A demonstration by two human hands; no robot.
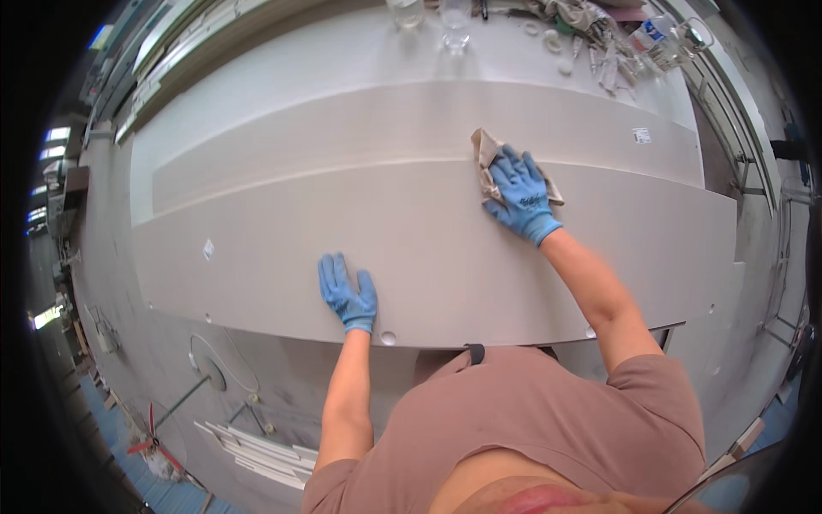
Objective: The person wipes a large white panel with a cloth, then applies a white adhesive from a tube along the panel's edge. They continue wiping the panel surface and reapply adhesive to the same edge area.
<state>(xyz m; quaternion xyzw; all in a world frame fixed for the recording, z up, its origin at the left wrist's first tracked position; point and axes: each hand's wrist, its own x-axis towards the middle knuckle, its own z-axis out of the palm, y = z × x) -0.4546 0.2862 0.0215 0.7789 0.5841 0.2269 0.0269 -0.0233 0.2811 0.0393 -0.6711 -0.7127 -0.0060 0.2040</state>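
Observation:
A long, pale grey panel (411, 257) lies flat in front of me, with a few round recesses along its near edge and a small white sticker toward its left end. My left hand (348, 294), in a blue work glove, rests palm down near the panel's front edge, fingers stretched and holding nothing. Farther out to the right, my right hand (522, 197), gloved the same way, presses a crumpled beige rag (485, 157) onto the panel's far edge. Part of the rag is hidden under the palm. Beyond that edge lies a second grey panel (342, 128) with its own sticker.
Two clear containers, one a glass (455, 27), stand at the far edge of the white work surface (300, 81). Crumpled rags and tubes (599, 51) are heaped at the far right beside a clear bottle (652, 34). White strips (261, 454) lie low at the left.

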